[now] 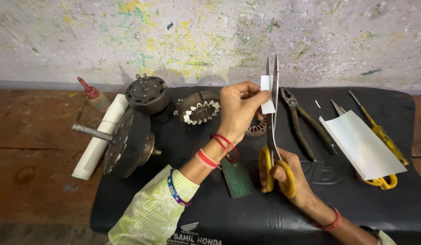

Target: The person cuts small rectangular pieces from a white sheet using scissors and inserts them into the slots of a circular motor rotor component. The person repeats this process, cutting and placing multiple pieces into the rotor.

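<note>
The left hand (pixel 237 111) pinches a small white paper strip (pixel 266 94); the right hand (pixel 290 174), fingers closed through yellow-handled scissors (pixel 273 122), probably cuts best with the strip taut.

Small repair workshop, likely electric motor or fan work, floor-level setup. Black mat (pixel 356 208) spread over a worn reddish floor (pixel 33 149) serves as the work surface, lower half of frame. Paint-splattered, stained wall (pixel 210 36) across the top. Motor parts at centre left: rotor with shaft (pixel 124 143), round dark motor housing (pixel 148 94), wound stator (pixel 200 107). Hand tools at right: pliers (pixel 303 122), yellow-handled screwdriver (pixel 383 134), sheet of white insulating paper (pixel 362 145). White tube (pixel 101 136) and red-capped bottle (pixel 94 95) at upper left. No bench, no machines; rough, informal place.
</note>
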